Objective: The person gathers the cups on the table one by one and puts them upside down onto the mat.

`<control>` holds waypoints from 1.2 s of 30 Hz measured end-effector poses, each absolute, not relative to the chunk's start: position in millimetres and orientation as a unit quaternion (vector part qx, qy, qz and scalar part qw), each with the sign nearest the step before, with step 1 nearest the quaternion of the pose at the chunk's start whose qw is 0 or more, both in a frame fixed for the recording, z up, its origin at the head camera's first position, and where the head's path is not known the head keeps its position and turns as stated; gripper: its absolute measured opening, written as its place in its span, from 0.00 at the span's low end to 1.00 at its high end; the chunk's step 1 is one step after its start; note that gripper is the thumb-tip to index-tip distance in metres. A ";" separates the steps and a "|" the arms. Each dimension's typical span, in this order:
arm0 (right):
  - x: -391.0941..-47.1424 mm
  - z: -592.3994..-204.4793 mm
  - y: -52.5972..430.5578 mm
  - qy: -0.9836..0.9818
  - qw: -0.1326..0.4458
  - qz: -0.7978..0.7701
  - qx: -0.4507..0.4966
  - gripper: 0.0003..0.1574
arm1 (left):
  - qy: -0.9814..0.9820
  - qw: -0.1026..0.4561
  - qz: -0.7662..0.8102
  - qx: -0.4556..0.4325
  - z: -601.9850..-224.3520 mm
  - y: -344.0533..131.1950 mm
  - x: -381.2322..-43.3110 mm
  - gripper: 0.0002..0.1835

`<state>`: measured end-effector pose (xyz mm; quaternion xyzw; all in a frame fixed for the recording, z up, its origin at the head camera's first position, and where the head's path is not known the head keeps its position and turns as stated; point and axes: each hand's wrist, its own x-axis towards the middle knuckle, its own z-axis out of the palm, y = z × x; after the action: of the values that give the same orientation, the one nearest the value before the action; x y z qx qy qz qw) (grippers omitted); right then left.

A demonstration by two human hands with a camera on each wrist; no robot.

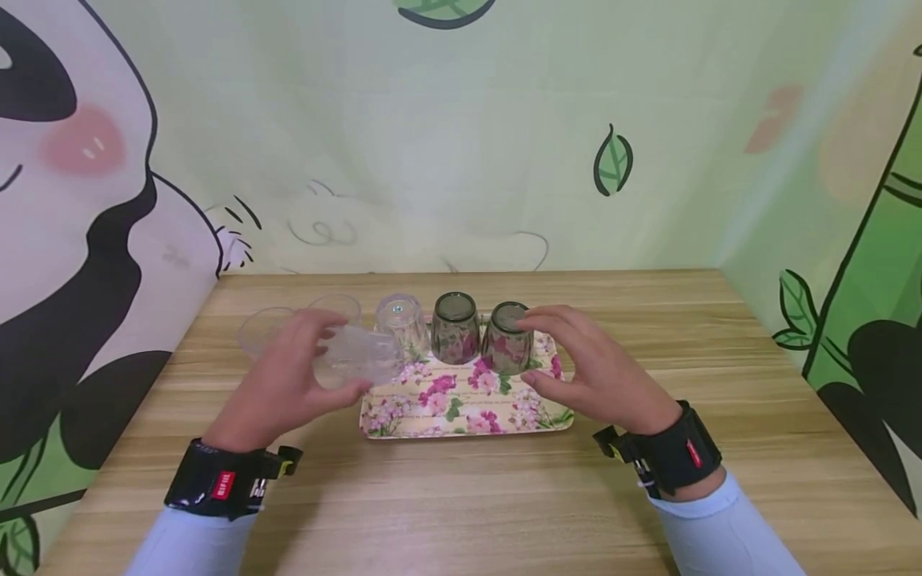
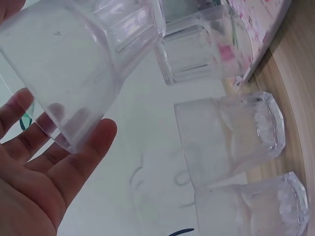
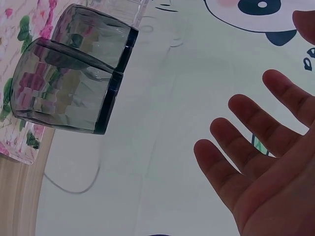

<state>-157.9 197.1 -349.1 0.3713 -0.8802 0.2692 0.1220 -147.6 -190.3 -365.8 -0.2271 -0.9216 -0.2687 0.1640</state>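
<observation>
My left hand (image 1: 284, 388) grips a clear drinking glass (image 1: 363, 356) near its wide rim, fingers and thumb on opposite sides. That glass (image 2: 64, 69) is tipped on its side in the air, its narrower base towards the tray. My right hand (image 1: 605, 380) is spread with nothing in it, fingertips close to a dark grey glass (image 1: 508, 344); whether they touch it I cannot tell. Upside down on the flowered tray (image 1: 432, 388) stand this glass, a second dark grey glass (image 1: 456, 328) and a clear glass (image 1: 401, 320).
Two clear glasses, one nearer (image 2: 251, 206) and one beside it (image 2: 231, 137), stand upright on the wooden table (image 1: 461, 496) left of the tray, partly behind my left hand in the head view. A wall cloth (image 1: 461, 144) with cartoon pandas and leaves rises behind the table.
</observation>
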 end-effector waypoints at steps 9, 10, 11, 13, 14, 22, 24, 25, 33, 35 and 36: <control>-159.1 -350.0 197.0 -0.879 0.127 0.264 0.375 0.36 | -0.909 0.184 -0.278 -0.248 -364.4 -177.5 -147.8 0.45; -158.9 -349.9 197.1 -0.879 0.127 0.265 0.375 0.36 | -0.907 0.187 -0.280 -0.251 -363.9 -175.6 -147.8 0.45; -158.8 -350.0 197.2 -0.879 0.126 0.266 0.375 0.36 | -0.906 0.189 -0.283 -0.253 -363.3 -173.5 -147.8 0.46; -158.7 -350.1 197.6 -0.879 0.125 0.268 0.374 0.36 | -0.903 0.191 -0.287 -0.256 -361.9 -169.5 -147.8 0.46; -158.7 -350.1 197.6 -0.878 0.125 0.269 0.375 0.35 | -0.902 0.191 -0.290 -0.257 -361.2 -167.6 -147.4 0.47; -159.4 -350.3 197.7 -0.877 0.127 0.271 0.376 0.36 | -0.895 0.187 -0.308 -0.263 -355.6 -154.7 -146.6 0.45; -158.9 -350.0 197.5 -0.878 0.126 0.270 0.375 0.36 | -0.892 0.186 -0.314 -0.267 -355.2 -152.5 -146.5 0.45; -158.8 -349.8 197.4 -0.877 0.127 0.270 0.375 0.36 | -0.891 0.185 -0.317 -0.269 -355.3 -151.5 -146.6 0.45; -158.0 -350.2 197.8 -0.880 0.124 0.270 0.372 0.36 | -0.882 0.192 -0.318 -0.290 -357.0 -144.1 -148.5 0.42; -158.9 -349.2 197.4 -0.881 0.122 0.267 0.370 0.37 | -0.881 0.194 -0.317 -0.294 -357.0 -143.0 -149.8 0.42; -159.5 -348.7 197.1 -0.882 0.122 0.265 0.370 0.37 | -0.880 0.195 -0.318 -0.294 -356.9 -142.3 -150.4 0.42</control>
<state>-159.5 197.1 -348.7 0.3698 -0.8821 0.2653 0.1215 -150.4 -142.3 -356.9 -0.2942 -0.8800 -0.3180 0.1947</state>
